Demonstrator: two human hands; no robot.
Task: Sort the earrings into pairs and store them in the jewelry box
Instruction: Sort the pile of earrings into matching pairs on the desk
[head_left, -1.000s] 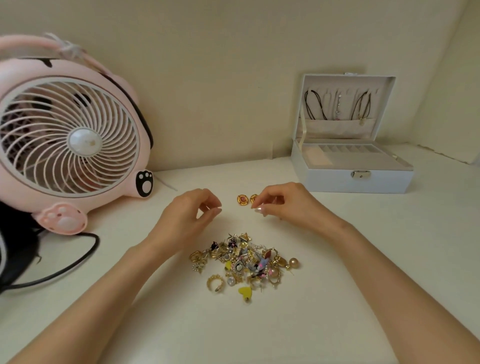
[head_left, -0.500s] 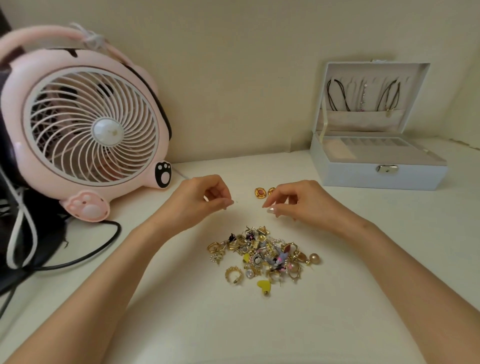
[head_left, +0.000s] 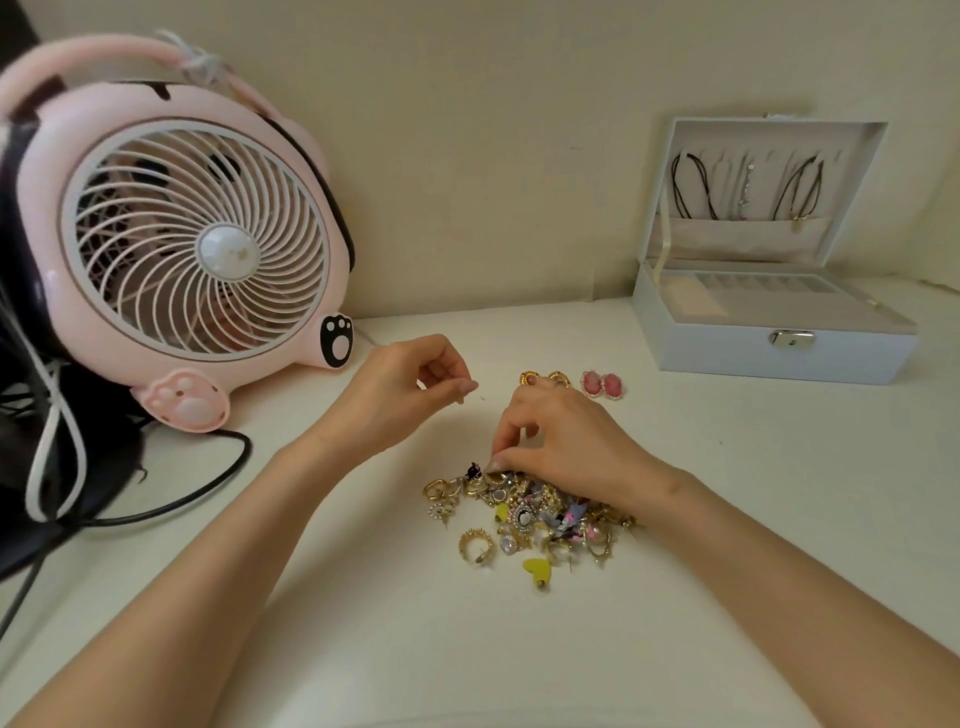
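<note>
A heap of mixed earrings (head_left: 530, 514), mostly gold, lies on the cream table (head_left: 727, 519). My right hand (head_left: 561, 441) reaches down onto the heap's far edge, thumb and forefinger pinching a gold earring (head_left: 492, 474). My left hand (head_left: 400, 395) hovers left of it above the table, fingers curled, thumb and forefinger pinching something tiny whose thin tip shows below the fingertips. Behind my right hand lie a gold pair (head_left: 531, 378) and a pink oval pair (head_left: 602, 385). The white jewelry box (head_left: 779, 358) stands open at the back right.
A pink fan (head_left: 197, 244) stands at the back left, with black and white cables (head_left: 156, 512) trailing over the table beside it. Necklaces hang inside the box lid (head_left: 748, 187). The wall runs close behind everything.
My right hand has come back from beside the gold pair and dropped onto the heap. The left hand stays in about the same place. The pink pair has come into sight.
</note>
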